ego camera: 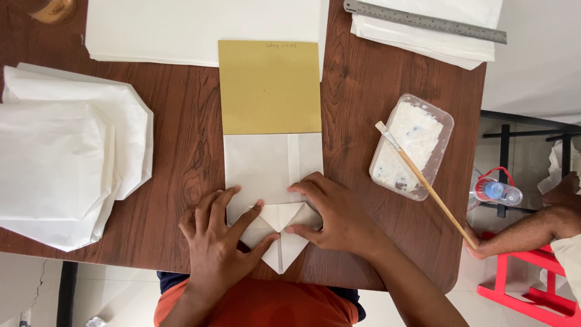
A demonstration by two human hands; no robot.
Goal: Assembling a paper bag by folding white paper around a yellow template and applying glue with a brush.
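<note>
Head cam | your left hand [215, 245] and right hand [333, 215] lie flat, fingers spread, gripping nothing, pressing the folded white paper [272, 175] | lower centre of frame, on the brown table [181, 121]

Lower corners of the folded white paper [272, 181] hidden under both hands. White sheet stack [200, 27] above it cut by top edge. Brown object [51, 9] far left of stack: cropped, unidentifiable.

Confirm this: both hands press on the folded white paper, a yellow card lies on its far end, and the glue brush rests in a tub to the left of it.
Wrong side. The head view shows the brush resting in the tub to the right of the white paper. The left hand, right hand and yellow card are as stated.
</note>
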